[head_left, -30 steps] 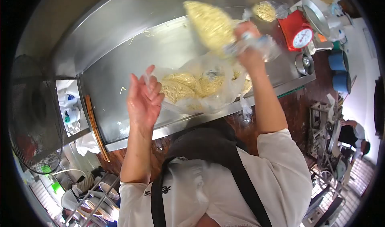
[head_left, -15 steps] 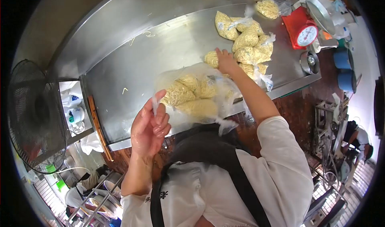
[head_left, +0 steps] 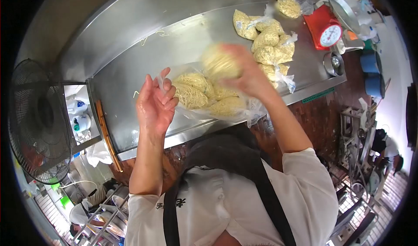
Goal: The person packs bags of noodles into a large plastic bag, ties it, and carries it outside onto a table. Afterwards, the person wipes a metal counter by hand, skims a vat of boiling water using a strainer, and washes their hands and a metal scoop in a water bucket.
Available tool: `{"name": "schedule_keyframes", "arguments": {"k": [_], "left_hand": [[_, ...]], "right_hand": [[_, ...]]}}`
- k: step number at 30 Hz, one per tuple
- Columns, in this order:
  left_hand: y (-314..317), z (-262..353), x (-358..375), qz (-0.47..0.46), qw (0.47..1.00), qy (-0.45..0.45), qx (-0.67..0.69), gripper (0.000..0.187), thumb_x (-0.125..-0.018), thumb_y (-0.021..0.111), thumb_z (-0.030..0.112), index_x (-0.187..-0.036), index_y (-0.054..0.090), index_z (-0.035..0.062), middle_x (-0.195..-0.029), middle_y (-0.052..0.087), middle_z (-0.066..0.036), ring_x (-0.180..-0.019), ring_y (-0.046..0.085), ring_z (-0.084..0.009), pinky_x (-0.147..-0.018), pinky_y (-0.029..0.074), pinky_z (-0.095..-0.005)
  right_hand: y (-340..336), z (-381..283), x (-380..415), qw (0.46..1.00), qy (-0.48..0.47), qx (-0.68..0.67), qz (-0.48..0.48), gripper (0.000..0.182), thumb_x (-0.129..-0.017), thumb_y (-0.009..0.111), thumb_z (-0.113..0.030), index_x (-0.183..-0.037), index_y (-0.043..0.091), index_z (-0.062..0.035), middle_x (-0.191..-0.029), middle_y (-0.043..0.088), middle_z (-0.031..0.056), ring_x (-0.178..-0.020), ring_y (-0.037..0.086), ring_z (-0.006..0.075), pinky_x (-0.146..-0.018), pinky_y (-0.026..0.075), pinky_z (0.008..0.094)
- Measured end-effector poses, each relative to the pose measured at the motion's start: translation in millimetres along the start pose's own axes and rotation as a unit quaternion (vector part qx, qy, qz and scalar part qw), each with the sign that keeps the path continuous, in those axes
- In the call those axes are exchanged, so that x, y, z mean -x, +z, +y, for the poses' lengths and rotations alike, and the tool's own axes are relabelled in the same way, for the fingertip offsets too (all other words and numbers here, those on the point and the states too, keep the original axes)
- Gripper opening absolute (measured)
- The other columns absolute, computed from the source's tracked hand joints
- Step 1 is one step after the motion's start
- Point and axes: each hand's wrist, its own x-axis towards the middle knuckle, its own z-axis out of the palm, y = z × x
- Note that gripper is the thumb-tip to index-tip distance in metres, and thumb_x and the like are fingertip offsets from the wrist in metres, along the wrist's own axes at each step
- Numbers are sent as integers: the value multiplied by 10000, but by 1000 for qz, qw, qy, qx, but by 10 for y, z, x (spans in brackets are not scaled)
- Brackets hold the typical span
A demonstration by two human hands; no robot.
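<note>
Stainless-steel worktop (head_left: 130, 80) stretches before me, a round wire fan (head_left: 40, 120) at far left and wooden sticks (head_left: 106, 135) along its left end. My left hand (head_left: 157, 101) has half-curled fingers holding the lip of a clear plastic bag (head_left: 185, 112), where several noodle portions (head_left: 190, 96) lie. My right hand (head_left: 244, 70) grips a motion-blurred noodle packet (head_left: 219, 62) by the bag's far side. Just right, tied noodle packets (head_left: 266, 39) lie heaped; beyond them stands a red scale (head_left: 314, 26).

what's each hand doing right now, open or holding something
Left hand: loosely curled, holding the edge of the clear plastic bag.
Right hand: closed on a bundle of noodles, both blurred.
</note>
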Motion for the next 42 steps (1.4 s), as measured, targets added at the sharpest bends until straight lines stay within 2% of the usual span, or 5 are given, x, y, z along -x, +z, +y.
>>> {"name": "schedule_keyframes", "arguments": {"k": [9,15,22,35,42], "left_hand": [[-435,136,527,7,922,-128,-366,428,-993,621,294,-1262,560,-33,-679,441,27,-544,355,-76,-497,319,-233],[253,555,639,-24,976,30,-216,530,-973,640,284,-1341,505,-74,-747,426,38,-621,416,-69,-575,408,-252],[-56,-57,322,16,980,23,-199,516,-1011,585,279,-1378,485,-69,-825,476,6,-760,491,-113,-769,493,-337],[-35,-79,54,-27,995,60,-78,641,-1036,532,392,-1445,394,-81,-838,449,-1,-717,411,-90,-623,385,-245],[0,-124,-83,-44,996,67,-31,641,-1041,504,455,-1445,395,-30,-862,479,-14,-669,395,-83,-566,346,-225]], "right_hand": [[-76,596,1104,859,408,-265,-160,484,-957,610,-149,-1406,445,-69,-884,631,103,-783,650,185,-684,539,370],[-1140,-215,-168,913,78,-398,-54,422,-1039,546,-212,-1429,454,-82,-842,615,82,-752,590,139,-700,504,310],[-71,1786,523,777,526,273,-214,884,-853,600,-712,-1401,463,-33,-1435,540,189,-1310,537,352,-1052,420,540],[-870,1325,632,944,288,-75,144,352,-1055,511,-352,-925,624,-45,-708,564,46,-681,529,112,-593,429,298],[-670,-1,283,979,-107,90,146,61,-894,635,-95,-946,663,-81,-801,641,110,-690,632,315,-593,517,407]]}}
